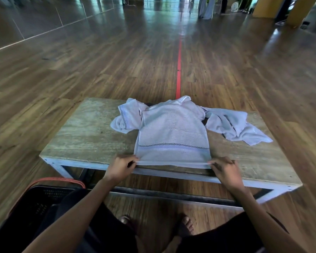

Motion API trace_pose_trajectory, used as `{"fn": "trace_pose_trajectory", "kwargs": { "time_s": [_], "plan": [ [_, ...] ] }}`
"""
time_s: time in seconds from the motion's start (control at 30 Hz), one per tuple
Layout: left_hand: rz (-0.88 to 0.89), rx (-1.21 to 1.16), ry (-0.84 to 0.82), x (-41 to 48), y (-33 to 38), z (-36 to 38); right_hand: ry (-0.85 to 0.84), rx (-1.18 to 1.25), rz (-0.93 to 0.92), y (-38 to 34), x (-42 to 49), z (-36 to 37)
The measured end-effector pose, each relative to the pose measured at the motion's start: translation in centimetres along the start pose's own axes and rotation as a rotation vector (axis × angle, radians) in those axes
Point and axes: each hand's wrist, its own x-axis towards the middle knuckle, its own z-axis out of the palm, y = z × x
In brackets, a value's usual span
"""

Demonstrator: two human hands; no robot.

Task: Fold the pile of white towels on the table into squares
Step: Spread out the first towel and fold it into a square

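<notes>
A flat towel [172, 132] lies centred on the table [84, 136]. A left heap [126, 117] and right heap [233, 126] flank its far end.

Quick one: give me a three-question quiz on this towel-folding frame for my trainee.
1. True or false: the left hand and the right hand each pinch a near corner of the spread towel.
2. The crumpled towel with a corner trailing toward the person lies to the spread towel's: A) left B) right C) underside.
3. Fill in: the floor stripe beyond the table is ____.
Key: 1 true; 2 B; 3 red.
</notes>
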Motion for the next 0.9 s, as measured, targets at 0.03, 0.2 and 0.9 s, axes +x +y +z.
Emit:
{"fn": "trace_pose_trajectory", "kwargs": {
  "time_s": [0.03,0.2,0.9],
  "plan": [
    [0.037,0.028,-0.022,-0.4,-0.6,0.3,-0.032,-0.030,0.003,0.2,-0.4,0.3],
    [0.144,0.150,-0.095,-1.1,-0.6,0.0,-0.111,-0.132,-0.037,1.0,-1.4,1.1],
    [0.602,0.582,-0.026,4.8,2.1,-9.4,0.054,-0.313,-0.421,-2.6,3.4,-6.6]
  ]
}}
